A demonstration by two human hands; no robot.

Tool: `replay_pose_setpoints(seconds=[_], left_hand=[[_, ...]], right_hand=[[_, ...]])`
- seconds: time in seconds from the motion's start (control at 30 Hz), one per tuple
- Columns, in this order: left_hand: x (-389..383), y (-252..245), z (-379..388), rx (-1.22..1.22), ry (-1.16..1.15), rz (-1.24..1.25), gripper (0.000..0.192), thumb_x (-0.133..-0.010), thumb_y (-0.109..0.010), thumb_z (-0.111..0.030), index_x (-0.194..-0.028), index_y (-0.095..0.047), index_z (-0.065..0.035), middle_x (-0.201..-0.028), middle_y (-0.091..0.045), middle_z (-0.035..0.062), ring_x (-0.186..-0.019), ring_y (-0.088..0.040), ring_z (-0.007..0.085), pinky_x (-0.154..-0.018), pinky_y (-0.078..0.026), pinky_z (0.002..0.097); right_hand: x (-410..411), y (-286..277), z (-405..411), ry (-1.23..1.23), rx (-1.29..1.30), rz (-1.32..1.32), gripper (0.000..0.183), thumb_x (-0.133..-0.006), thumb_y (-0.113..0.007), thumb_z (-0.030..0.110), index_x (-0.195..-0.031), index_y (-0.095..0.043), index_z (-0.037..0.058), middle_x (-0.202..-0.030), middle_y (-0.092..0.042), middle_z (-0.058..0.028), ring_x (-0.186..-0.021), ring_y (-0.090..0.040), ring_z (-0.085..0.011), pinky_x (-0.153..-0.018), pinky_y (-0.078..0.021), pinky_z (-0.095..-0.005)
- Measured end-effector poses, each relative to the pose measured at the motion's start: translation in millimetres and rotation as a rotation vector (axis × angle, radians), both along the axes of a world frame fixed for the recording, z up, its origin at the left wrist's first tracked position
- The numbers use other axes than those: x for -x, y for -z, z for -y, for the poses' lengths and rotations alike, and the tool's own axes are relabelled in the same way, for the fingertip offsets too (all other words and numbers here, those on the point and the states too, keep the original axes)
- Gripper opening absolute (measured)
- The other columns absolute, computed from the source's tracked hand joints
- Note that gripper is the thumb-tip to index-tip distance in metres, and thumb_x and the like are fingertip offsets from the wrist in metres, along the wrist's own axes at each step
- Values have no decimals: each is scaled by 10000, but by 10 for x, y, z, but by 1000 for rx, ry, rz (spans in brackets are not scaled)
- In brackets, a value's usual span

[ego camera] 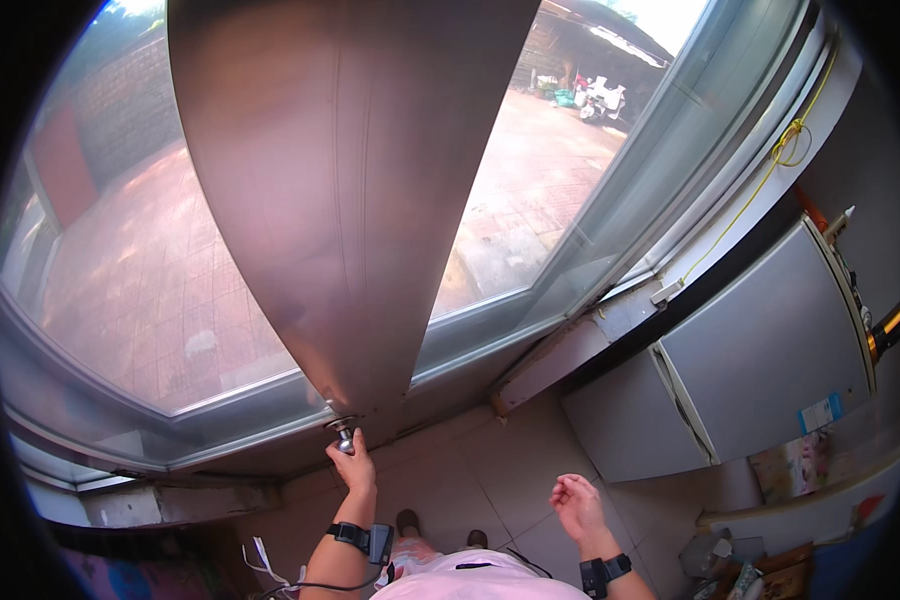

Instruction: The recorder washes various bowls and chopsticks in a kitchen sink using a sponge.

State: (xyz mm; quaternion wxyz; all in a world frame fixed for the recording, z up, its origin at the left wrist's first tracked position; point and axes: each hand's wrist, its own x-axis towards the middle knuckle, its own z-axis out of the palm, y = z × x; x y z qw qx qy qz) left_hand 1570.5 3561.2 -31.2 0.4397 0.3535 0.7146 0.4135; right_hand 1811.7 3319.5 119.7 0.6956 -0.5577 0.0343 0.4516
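Note:
My left hand (355,463) is closed around a round metal door knob (346,444) with the thumb along its side. The knob sits low on a tall grey-brown door (300,187) that rises before me. Glass panes flank this door on both sides. To the right, my right hand (576,504) hangs in the air above the tiled floor (450,472), fingers loosely curled and holding nothing. Each forearm wears a black strap with a small device.
A grey refrigerator (765,337) stands at the right by the wall. Yellow cord (791,142) hangs along the window frame. Beyond the glass lies a paved yard (142,292) with a white scooter (602,100). Household items (750,566) lie at lower right.

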Motion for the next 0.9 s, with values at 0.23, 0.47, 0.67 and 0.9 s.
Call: replay_pose_setpoints(seconds=[0.23, 0.47, 0.67, 0.9], left_hand=[[-68, -46, 46, -70, -25, -19, 502, -767, -633, -387, -993, -421, 8, -781, -478, 74, -690, -449, 166, -645, -404, 304], [-55, 185, -15, -98, -86, -41, 424, -781, -626, -362, -915, -461, 5, -711, -481, 55, -627, -450, 151, -585, -410, 296], [-68, -56, -45, 114, -137, 437, 327, -813, -578, -345, -797, -451, -44, -573, -461, 35, -405, -401, 109, -350, -339, 240], [68, -114, -142, 274, -323, 1015, 335, -766, -569, -358, -715, -435, -55, -597, -451, 60, -416, -406, 98, -346, -335, 173]], right_hand=[[26, 61, -82, -34, -2, -11, 66, -818, -501, 68, -829, -559, 39, -724, -550, -63, -681, -531, -151, -638, -450, -284], [65, 81, -101, -38, -24, -43, 75, -820, -490, 54, -839, -561, 37, -721, -565, -65, -671, -542, -148, -627, -454, -266], [94, 93, -68, -36, -17, -43, 69, -818, -492, 58, -830, -557, 38, -713, -560, -63, -665, -538, -145, -618, -453, -268], [17, 145, 70, -54, -27, -71, 70, -819, -490, 61, -831, -554, 36, -715, -557, -64, -669, -532, -143, -621, -450, -263]])
